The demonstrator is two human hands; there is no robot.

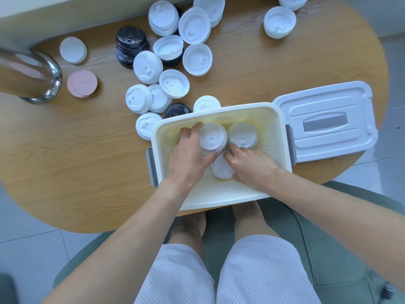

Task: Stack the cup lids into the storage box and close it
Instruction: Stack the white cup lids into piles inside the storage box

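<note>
Both hands are inside the open storage box (pixel 219 194): left hand (pixel 188 154) is curled round a white lid stack (pixel 212 137), right hand (pixel 249 163) pinches a lower lid stack (pixel 221 167). Just beyond the right fingers a third stack (pixel 242 133) is seen; box lid (pixel 324 121) lies right of it, loose lids (pixel 173 62) are scattered beyond.

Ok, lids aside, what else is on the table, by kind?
storage box: 1
box cover: 1
flat round discs: 2, a white disc and a pink disc
glass container with a metal rim: 1
Total: 5
</note>
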